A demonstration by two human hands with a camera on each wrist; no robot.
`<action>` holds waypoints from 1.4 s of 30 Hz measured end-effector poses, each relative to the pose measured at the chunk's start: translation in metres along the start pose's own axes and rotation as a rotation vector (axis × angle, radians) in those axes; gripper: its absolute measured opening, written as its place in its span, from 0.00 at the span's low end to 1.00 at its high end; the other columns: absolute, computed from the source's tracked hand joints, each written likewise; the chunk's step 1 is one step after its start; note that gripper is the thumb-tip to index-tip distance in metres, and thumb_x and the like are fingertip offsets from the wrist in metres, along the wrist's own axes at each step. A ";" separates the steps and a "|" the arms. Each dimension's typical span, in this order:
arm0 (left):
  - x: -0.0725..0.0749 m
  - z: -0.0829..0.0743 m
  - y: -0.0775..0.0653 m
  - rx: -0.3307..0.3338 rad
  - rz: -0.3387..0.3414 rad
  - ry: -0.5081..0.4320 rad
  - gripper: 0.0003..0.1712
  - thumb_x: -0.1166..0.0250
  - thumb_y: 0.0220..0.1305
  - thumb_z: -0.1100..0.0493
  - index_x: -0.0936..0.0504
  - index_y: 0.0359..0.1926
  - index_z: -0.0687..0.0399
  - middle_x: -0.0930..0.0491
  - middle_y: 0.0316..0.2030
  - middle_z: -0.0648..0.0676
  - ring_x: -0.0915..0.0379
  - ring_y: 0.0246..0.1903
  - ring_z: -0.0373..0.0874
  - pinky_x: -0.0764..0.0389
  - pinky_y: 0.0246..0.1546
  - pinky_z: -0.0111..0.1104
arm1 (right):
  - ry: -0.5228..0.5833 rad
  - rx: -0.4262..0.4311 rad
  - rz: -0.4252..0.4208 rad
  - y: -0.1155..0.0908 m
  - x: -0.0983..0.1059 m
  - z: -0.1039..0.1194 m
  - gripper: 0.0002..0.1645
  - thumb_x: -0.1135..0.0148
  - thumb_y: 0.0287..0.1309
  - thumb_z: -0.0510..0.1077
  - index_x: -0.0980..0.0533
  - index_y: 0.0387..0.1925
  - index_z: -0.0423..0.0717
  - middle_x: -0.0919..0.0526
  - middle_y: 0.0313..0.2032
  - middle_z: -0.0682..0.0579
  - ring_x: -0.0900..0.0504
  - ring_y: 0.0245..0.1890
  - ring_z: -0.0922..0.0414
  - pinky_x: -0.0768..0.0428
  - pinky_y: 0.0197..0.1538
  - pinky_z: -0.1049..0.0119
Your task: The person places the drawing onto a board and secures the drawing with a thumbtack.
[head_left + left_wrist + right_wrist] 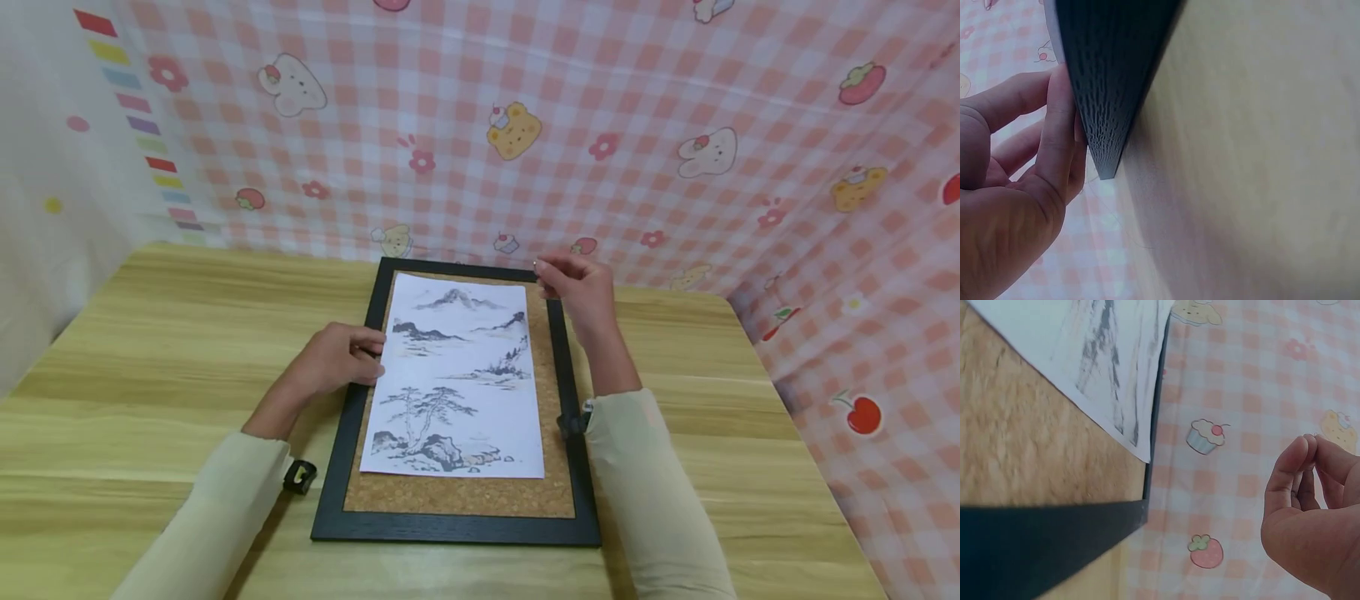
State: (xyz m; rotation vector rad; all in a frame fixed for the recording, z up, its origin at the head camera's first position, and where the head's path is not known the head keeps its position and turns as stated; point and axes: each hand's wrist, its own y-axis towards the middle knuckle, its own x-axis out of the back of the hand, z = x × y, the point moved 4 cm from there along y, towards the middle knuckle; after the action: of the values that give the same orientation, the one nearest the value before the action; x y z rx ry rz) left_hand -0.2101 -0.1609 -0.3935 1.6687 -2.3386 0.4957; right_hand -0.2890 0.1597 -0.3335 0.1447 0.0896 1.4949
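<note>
A white sheet with an ink landscape (442,367) lies on the cork board (461,497), inside its black frame (457,529). My left hand (333,360) rests over the frame's left side, with fingertips at the sheet's left edge. In the left wrist view its fingers (1057,125) lie along the frame's textured side. Raised near the frame's top right corner, my right hand (583,292) pinches a tiny shiny thing (536,264) between thumb and fingertips, mostly hidden by them. The right wrist view shows the pinched fingertips (1310,442) apart from the sheet.
The frame lies on a light wood table (172,350). Behind it and at the right hangs a pink checked cloth (450,108) with cartoon prints. Black wrist devices show beside the left sleeve (240,467) and the right sleeve (645,467).
</note>
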 end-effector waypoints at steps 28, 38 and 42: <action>0.001 0.000 0.001 0.002 -0.002 0.021 0.30 0.35 0.64 0.74 0.30 0.66 0.78 0.25 0.56 0.73 0.22 0.48 0.57 0.14 0.42 0.35 | -0.027 -0.086 0.009 0.006 -0.017 -0.022 0.14 0.33 0.65 0.35 0.18 0.48 0.27 0.16 0.28 0.55 0.19 0.29 0.61 0.16 0.32 0.70; 0.003 -0.001 0.002 0.006 -0.018 0.120 0.30 0.33 0.64 0.72 0.28 0.66 0.75 0.22 0.55 0.71 0.20 0.48 0.58 0.15 0.43 0.36 | -0.037 -0.171 -0.005 0.009 -0.023 -0.030 0.17 0.34 0.67 0.37 0.19 0.53 0.30 0.16 0.35 0.50 0.18 0.32 0.59 0.15 0.36 0.69; 0.001 -0.001 0.002 0.008 -0.016 0.108 0.30 0.33 0.64 0.72 0.28 0.66 0.76 0.23 0.54 0.72 0.19 0.48 0.59 0.15 0.44 0.37 | 0.015 -0.185 0.008 0.009 -0.024 -0.033 0.18 0.34 0.66 0.38 0.19 0.53 0.29 0.17 0.34 0.50 0.18 0.32 0.59 0.15 0.36 0.69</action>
State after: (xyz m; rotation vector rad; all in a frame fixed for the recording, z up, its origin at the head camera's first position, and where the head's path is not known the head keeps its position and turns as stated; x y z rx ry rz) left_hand -0.2126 -0.1608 -0.3928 1.6205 -2.2473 0.5776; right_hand -0.3048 0.1375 -0.3652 -0.0149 -0.0373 1.5043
